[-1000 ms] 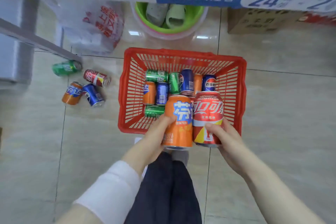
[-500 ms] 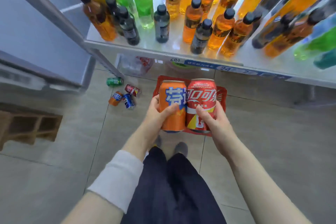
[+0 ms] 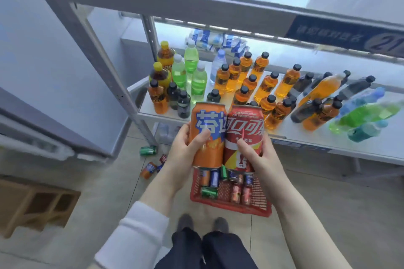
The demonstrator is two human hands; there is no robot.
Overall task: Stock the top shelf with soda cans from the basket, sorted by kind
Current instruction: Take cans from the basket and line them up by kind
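Stocking seems barely begun
Left hand grips an orange can, right hand a red can; basket holds many more.

held cans: 2, namely 1 orange can and 1 red can
hands: 2, left hand and right hand
basket: 1
basket cans: about 8 seen, blurred; mix of green, blue, orange, red
floor cans: 4 (1 green, 1 red, 1 orange, 1 blue half hidden)
yellow-cap bottles: 2
green bottles: 3 upright at left
clear bottle: 1
orange bottles: about 12, black caps
dark bottles: 3 at left; more at right, count unclear
lying bottles: green, blue, teal, too blurred to count
shoes: 2
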